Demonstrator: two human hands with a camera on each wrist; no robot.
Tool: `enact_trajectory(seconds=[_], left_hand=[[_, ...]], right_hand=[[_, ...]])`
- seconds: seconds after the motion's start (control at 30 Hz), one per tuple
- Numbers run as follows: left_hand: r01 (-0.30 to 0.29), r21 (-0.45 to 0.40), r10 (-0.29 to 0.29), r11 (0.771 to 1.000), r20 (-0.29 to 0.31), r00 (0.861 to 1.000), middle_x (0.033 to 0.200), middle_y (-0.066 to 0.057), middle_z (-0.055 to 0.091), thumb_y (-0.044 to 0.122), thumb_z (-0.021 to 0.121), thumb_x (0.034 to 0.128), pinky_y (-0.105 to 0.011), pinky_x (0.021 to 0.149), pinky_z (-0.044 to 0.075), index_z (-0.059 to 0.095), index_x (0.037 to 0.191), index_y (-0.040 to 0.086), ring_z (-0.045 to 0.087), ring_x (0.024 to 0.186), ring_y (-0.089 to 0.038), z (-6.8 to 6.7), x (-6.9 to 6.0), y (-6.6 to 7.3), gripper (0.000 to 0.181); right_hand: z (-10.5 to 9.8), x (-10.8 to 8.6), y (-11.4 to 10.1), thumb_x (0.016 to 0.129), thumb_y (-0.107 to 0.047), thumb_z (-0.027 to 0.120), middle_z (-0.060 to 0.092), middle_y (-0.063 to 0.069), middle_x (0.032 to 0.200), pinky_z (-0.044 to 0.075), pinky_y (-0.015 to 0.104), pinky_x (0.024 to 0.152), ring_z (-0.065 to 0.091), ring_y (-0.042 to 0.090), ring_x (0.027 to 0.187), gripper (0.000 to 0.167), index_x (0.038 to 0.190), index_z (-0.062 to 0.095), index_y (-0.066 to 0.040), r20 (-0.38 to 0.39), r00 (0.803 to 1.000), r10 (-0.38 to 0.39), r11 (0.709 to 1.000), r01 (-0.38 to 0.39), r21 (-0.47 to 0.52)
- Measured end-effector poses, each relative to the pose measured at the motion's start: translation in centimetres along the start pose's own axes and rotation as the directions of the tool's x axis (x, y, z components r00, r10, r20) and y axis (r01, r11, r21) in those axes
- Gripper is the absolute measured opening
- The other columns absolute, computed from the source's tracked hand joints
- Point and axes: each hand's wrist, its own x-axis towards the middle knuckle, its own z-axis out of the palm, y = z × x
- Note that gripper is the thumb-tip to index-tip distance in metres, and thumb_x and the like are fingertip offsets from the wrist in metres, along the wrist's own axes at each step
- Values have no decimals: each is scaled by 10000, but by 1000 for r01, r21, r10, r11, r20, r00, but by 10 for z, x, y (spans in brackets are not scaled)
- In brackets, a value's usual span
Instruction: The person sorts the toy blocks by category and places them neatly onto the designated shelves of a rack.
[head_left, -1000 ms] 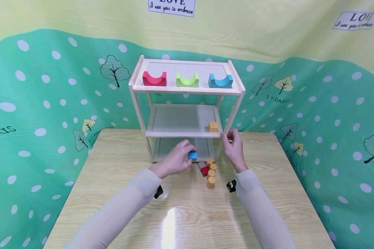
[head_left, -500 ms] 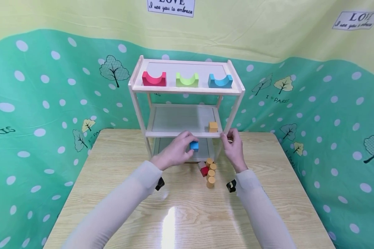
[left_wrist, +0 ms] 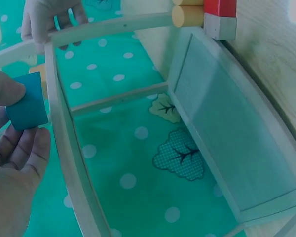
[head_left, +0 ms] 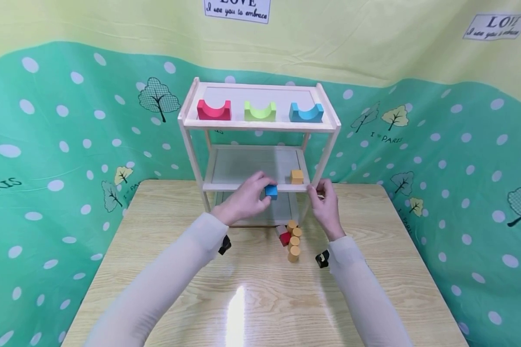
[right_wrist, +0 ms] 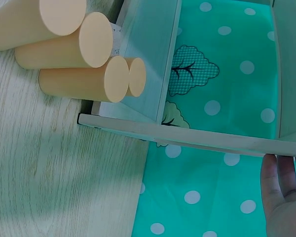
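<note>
Four blocks [head_left: 296, 177] shelved, six pieces [head_left: 293, 244] likely remaining at 5 o'clock; our left hand [head_left: 245, 197] pinches blue cube [head_left: 271, 193], right hand [head_left: 325, 211] grips rack [head_left: 260, 126].

The table [head_left: 278, 299] is showing a wood-grain surface and is reflecting light in a glossy streak. The shelf rack [head_left: 260, 126] is presenting smooth, pale wooden rails. The blue cube [head_left: 271, 192] is displaying a smooth finish. The cylinders [right_wrist: 64, 49] are showing smooth, matt, wood-like surfaces. The backdrop [head_left: 113, 111] is hanging as lightly creased cloth.
</note>
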Motion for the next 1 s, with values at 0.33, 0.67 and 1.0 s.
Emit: enact_trajectory(seconds=[0.33,0.67,1.0], left_hand=[[-5,14,5,1000,-25,1000,1152,-108,519,13,624,825,-284,899,474,582,1219,-15,508,1018,-198,-2,16,-7,397],[40,43,-39,998,-20,999,1172,-107,501,38,607,858,-302,924,463,581,1246,0,494,1025,-191,1,30,-17,391],[69,60,-67,996,-22,997,1184,-106,488,59,606,871,-327,933,453,577,1253,8,482,1026,-200,1,39,-22,386]], right_hand=[[-1,0,1,960,-85,535,517,169,950,486,222,718,541,242,901,197,1066,491,74,5,1000,-6,1000,6,-2],[0,0,1,960,-94,537,526,158,954,492,244,729,548,226,900,197,1071,493,63,2,1000,-8,1000,8,-20],[0,1,2,960,-90,536,533,159,961,498,273,752,554,224,916,193,1070,492,63,0,1000,-17,1000,17,-26]])
